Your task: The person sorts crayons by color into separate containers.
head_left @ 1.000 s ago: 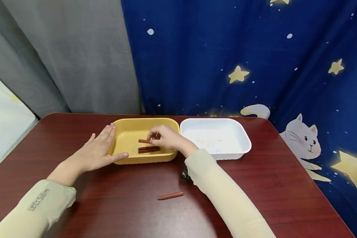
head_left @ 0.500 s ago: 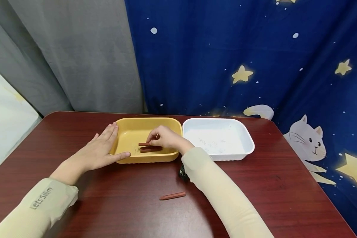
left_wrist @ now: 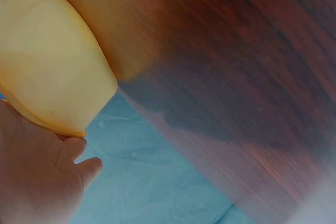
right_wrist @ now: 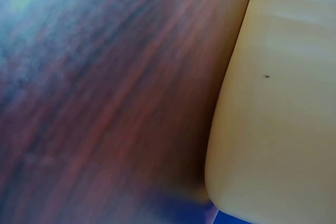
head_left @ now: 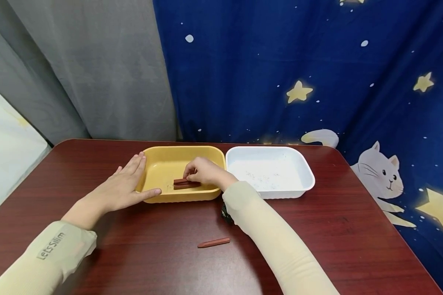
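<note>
In the head view, a yellow tray stands on the table with several brown crayons lying side by side inside. My right hand reaches into it and pinches one brown crayon right beside the others; its right end is hidden by the fingers. My left hand rests with straight fingers against the tray's left end, thumb over the front rim. The left wrist view has the fingers of this left hand at the tray's rim. Only the tray's outer wall shows in the right wrist view, the right hand out of sight.
A white tray with small dark specks stands right against the yellow one. Another brown crayon lies on the dark red table in front. Grey and blue curtains hang behind the table's far edge.
My right hand has lowered the pinched crayon toward the front, closing the gap to the other crayons in the yellow tray. The left hand keeps its place; the head view shifts slightly.
</note>
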Available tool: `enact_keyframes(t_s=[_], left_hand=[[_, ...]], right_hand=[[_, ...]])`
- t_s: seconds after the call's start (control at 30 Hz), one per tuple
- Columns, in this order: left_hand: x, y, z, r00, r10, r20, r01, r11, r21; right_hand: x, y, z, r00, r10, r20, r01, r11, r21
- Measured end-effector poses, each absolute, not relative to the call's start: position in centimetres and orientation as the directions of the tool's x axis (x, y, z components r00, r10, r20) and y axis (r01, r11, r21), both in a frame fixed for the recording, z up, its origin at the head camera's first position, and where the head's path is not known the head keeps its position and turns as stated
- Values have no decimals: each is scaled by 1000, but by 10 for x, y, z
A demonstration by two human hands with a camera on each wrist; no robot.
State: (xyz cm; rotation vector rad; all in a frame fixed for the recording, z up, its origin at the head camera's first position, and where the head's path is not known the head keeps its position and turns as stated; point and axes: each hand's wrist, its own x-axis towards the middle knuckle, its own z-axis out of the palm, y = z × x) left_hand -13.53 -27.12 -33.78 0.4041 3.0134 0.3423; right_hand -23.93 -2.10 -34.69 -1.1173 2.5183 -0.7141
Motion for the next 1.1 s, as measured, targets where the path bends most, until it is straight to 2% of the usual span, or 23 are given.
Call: enact_keyframes(t_s=[0.47,0.57,0.67,0.87,1.1], left_hand=[[-133,-270,-339,-962,269,-54,250,940,232],[-133,-271,-339,-963,265,-50,247,942,226],[-134,-271,-337,-963,265,-50,248,942,227],[-133,-270,-337,-962,265,-68,245,945,218],[-131,-270,-336,-962,266,-58,249,945,214]], right_hand=[[-237,-22,-350,-685,-726,-68,-591,608,-530],[-237,-21,-348,-688,-724,-50,-584,593,-554],[-237,-20,-346,-690,-724,-8,-571,551,-608],[-235,-12,-345,-666,-736,119,-558,386,-734],[-232,6,-334,-656,-727,200,-605,349,-716]])
